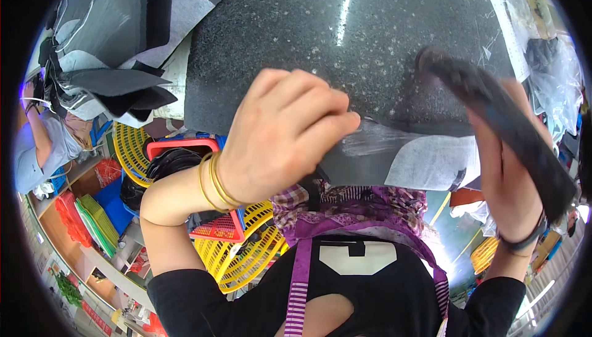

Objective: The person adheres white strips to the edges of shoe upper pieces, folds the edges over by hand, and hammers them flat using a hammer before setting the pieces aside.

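Grey felt sheet [425,163] lies at the near edge of the speckled black worktop [345,41], and the left hand [280,133] has its fingers curled shut, pinching that sheet's edge. The right hand [509,170] is closed around a long dark strip [505,124] (held tilted above the sheet). Further left sit stacked grey and black pieces [111,47], with yellow baskets [246,257] below.

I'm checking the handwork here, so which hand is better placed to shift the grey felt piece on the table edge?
Left. The left hand is closed right over the grey felt piece at the dark speckled table edge, while the right hand is occupied holding a dark strip.
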Motion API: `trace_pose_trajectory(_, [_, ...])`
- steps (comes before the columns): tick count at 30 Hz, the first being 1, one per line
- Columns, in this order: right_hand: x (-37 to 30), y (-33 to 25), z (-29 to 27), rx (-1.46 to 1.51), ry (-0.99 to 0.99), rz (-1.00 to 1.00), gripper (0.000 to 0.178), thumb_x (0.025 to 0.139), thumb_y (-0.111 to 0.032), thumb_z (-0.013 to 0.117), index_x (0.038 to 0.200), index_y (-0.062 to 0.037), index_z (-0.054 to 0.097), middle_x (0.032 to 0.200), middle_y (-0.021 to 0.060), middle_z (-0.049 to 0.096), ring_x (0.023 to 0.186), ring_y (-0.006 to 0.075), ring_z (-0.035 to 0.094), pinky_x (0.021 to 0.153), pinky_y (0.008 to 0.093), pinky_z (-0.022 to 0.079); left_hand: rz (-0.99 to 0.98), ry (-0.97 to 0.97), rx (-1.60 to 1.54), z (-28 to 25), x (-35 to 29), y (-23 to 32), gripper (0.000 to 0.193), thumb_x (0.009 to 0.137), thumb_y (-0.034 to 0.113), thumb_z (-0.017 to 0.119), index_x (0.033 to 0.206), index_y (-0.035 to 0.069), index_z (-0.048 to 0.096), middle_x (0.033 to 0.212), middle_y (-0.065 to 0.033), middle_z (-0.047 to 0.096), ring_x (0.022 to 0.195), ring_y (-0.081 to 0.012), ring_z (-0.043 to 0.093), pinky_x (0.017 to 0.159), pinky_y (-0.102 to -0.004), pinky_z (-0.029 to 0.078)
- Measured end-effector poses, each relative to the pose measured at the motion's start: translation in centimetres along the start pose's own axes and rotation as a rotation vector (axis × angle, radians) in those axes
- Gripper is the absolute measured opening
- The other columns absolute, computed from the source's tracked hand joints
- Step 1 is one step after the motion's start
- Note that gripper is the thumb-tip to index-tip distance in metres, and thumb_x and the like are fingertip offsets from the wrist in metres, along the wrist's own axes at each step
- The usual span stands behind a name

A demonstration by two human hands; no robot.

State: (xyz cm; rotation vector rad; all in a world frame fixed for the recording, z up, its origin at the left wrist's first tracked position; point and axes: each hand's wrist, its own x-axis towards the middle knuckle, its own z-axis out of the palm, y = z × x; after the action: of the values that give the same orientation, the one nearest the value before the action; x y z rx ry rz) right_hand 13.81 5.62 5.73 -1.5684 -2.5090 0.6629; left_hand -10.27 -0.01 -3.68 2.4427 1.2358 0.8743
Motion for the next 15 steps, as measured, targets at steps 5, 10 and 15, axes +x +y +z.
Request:
trace_pose_trajectory(5, [0.2, -0.7, -0.5, -0.01, -0.24, -0.172, 0.017, 0.083, -0.009, 0.064, 0.097, -0.0013, 0.06, 0.084, 0.015, 0.06, 0.074, 0.0335, 0.06, 0.066, 0.0355, 0.046, -0.028, -0.049, 0.056, -0.3, 0.7, 1.4, 0.034, 0.064, 0.007, 0.07, 0.098, 0.007, 0.068, 0.093, -0.0046, 0.062, 0.085, -0.0231, 0.06, 0.074, -0.0352, 0.043])
trace_pose_trajectory(10, [0.1, -2.0, -0.2, -0.074, -0.223, -0.15, 0.011, 0.08, -0.006, 0.064, 0.089, -0.0077, 0.059, 0.079, 0.012, 0.06, 0.074, 0.0329, 0.061, 0.063, 0.0398, 0.044, -0.041, -0.039, 0.119, -0.4, -1.1, 1.6, 0.038, 0.066, 0.007, 0.073, 0.104, 0.008, 0.067, 0.101, -0.006, 0.06, 0.088, -0.0246, 0.059, 0.076, -0.0366, 0.044])
trace_pose_trajectory(15, [4.6, -1.2, 0.4, -0.022, 0.004, -0.515, 0.015, 0.077, -0.002, 0.061, 0.089, -0.0031, 0.051, 0.074, 0.0135, 0.053, 0.066, 0.034, 0.058, 0.055, 0.0368, 0.044, -0.146, 0.041, -0.062, 0.1, -2.4, 1.0, 0.035, 0.06, 0.003, 0.078, 0.093, 0.006, 0.064, 0.094, -0.009, 0.057, 0.085, -0.0288, 0.056, 0.073, -0.038, 0.045])
